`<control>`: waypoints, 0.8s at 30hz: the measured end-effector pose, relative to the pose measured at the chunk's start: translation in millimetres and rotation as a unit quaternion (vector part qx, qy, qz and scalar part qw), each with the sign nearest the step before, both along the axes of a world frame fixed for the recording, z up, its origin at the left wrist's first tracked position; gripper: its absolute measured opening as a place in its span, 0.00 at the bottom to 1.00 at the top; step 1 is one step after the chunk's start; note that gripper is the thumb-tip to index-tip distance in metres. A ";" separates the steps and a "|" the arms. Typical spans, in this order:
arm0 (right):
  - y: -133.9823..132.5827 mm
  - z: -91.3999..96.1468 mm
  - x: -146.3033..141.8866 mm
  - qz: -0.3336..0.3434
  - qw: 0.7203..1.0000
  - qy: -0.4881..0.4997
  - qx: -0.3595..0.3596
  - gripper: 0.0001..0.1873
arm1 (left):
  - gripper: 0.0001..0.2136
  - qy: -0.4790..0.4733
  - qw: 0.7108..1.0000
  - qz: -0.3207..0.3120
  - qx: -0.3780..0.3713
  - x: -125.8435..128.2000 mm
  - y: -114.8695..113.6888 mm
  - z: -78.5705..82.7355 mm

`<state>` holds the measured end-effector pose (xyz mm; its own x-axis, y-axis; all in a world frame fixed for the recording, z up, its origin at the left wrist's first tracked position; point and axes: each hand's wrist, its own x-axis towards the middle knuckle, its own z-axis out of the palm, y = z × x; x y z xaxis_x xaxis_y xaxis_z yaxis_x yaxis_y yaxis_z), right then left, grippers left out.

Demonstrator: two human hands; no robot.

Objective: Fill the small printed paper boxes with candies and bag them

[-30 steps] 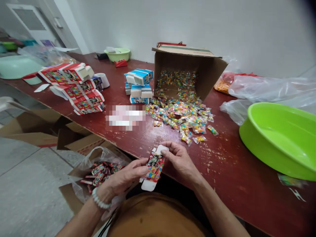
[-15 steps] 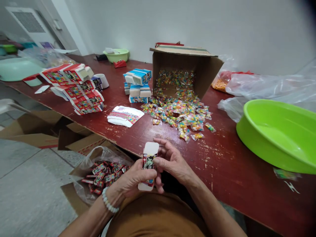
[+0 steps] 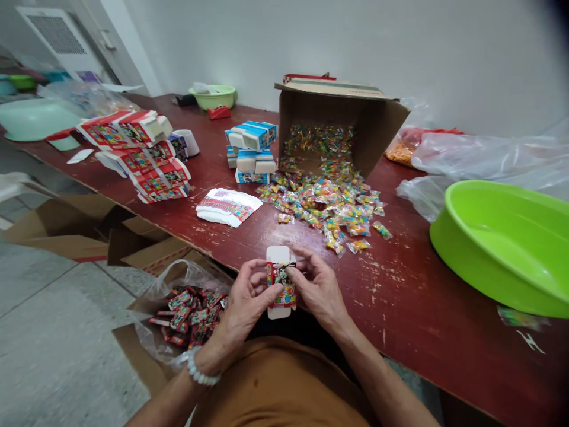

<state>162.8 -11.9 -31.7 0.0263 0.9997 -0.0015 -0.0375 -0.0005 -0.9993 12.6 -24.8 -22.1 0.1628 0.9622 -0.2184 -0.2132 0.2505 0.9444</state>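
Between both hands, at the table's front edge, is a small red printed candy box (image 3: 281,283) with white flaps standing out at its top and bottom. My left hand (image 3: 249,296) grips its left side, thumb across the front. My right hand (image 3: 317,287) holds the right side, with its thumb on the printed face. Beyond the hands lies a pile of wrapped candies (image 3: 329,201), spilling out of a cardboard carton (image 3: 386,127) tipped on its side. A white printed sheet stack (image 3: 229,207) lies flat to the left of the candies.
Stacks of red flattened boxes (image 3: 153,157) and blue boxes (image 3: 252,151) stand on the red table (image 3: 400,308). A lime-green basin (image 3: 480,255) is at right. Below left, a plastic-lined carton holds many small filled-looking boxes (image 3: 191,314). A pale green bowl (image 3: 222,98) sits behind.
The candy box has been raised slightly and moved right, and now stands more upright and shows more of its front. My left hand's fingers have come round to its left edge.
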 end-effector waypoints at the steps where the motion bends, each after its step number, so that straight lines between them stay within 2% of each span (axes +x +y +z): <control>1: 0.8 -2.2 -0.1 -0.012 1.000 0.002 -0.005 0.24 | 0.29 0.015 0.999 0.026 0.021 -0.9 -1.6 0.1; 2: 1.1 -4.4 -0.6 -0.019 1.000 0.007 -0.006 0.27 | 0.31 0.034 0.998 0.043 0.041 -1.7 -3.3 -0.4; 4: 0.3 -8.2 -2.4 -0.009 1.000 0.022 0.007 0.22 | 0.31 0.076 0.993 0.046 0.074 -3.2 -5.7 -2.3; 6: -1.1 -10.2 -3.8 0.013 0.999 0.035 0.025 0.14 | 0.26 0.093 0.992 0.033 0.083 -4.6 -5.5 -3.9; 8: -1.5 -10.0 -3.0 0.033 0.998 0.037 0.024 0.11 | 0.19 0.085 0.994 0.018 0.068 -6.3 -2.9 -3.6; 11: 1.6 -5.7 2.0 0.060 0.997 0.041 -0.013 0.14 | 0.11 0.078 0.995 -0.007 0.054 -9.6 2.7 0.3; 15: 7.7 2.0 7.5 0.087 0.987 0.109 -0.081 0.15 | 0.09 0.093 0.991 -0.062 0.072 -12.1 8.2 3.9; 18: 9.2 3.4 7.3 0.100 0.984 0.126 -0.075 0.19 | 0.09 0.067 0.994 -0.038 0.081 -10.8 9.4 2.0; 21: 8.4 0.0 5.6 0.102 0.992 0.070 -0.020 0.12 | 0.21 -0.027 0.999 0.001 0.023 -8.0 7.5 -0.5; 24: 7.2 -3.4 5.2 0.068 0.997 0.016 0.044 0.10 | 0.22 -0.092 0.990 -0.076 -0.074 -5.9 4.2 -1.2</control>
